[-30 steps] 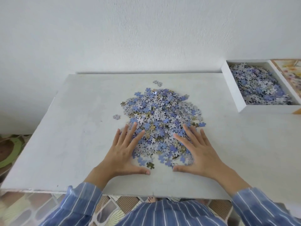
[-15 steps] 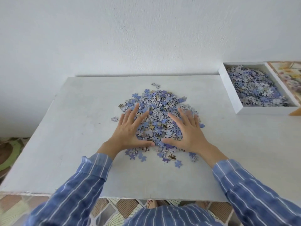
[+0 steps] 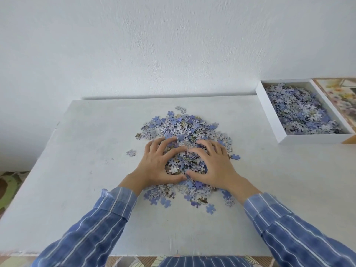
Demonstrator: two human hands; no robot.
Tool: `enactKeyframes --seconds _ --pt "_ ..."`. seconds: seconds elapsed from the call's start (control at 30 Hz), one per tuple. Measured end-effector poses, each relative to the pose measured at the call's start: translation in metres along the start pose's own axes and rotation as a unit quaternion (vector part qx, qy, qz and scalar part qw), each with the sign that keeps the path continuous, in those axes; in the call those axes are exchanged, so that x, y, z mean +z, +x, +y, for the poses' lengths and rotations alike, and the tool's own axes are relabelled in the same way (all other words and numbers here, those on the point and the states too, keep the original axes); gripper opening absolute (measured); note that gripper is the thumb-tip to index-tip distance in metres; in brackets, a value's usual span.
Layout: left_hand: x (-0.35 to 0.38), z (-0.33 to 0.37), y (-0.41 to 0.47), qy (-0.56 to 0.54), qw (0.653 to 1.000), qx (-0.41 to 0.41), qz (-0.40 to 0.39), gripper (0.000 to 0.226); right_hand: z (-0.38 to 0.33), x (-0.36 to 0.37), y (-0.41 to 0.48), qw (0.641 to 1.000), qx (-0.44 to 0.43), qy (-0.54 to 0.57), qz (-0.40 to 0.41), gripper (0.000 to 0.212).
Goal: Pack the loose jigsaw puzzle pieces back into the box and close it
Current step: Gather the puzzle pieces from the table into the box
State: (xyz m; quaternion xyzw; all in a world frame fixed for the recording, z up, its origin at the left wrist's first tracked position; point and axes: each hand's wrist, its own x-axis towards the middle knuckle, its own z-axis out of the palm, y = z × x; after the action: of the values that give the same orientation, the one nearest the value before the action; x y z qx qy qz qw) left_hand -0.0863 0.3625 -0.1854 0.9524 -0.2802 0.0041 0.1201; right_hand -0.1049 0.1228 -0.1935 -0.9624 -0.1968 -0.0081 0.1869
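Grips a mound of the puzzle pieces (image 3: 185, 130) mid-way across the white table (image 3: 86, 170), left hand (image 3: 156, 166) and right hand (image 3: 215, 166) curled round it. Shows the open white box (image 3: 312, 138), part-filled, at far right beside a floral lid (image 3: 342, 97), print too blurred to read.

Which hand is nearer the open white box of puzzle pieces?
Right. The right hand, on the blue puzzle pile, lies left of the white box; the left hand grips the pile farther left.
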Motion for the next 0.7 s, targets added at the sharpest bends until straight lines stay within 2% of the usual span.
enactKeyframes --seconds 0.13,0.33,0.47,0.7 --pt "0.0026 0.0006 -0.0007 -0.02 0.999 0.006 0.036 0.07 0.0026 0.0041 -0.0007 0.999 -0.012 0.007 0.045 0.054" --pt "0.0038 0.001 0.0014 -0.025 0.999 -0.003 0.021 0.082 0.0005 0.0056 0.0017 1.0 0.021 -0.003 -0.007 0.079" --pt "0.0055 0.0002 0.0004 -0.04 0.998 0.0 0.047 0.075 0.0012 0.008 0.0011 0.999 -0.003 -0.016 0.052 0.065" --pt "0.0095 0.0003 0.0034 -0.059 0.991 0.057 0.102 0.04 -0.0011 0.0107 -0.0004 0.987 -0.035 -0.023 0.153 0.041"
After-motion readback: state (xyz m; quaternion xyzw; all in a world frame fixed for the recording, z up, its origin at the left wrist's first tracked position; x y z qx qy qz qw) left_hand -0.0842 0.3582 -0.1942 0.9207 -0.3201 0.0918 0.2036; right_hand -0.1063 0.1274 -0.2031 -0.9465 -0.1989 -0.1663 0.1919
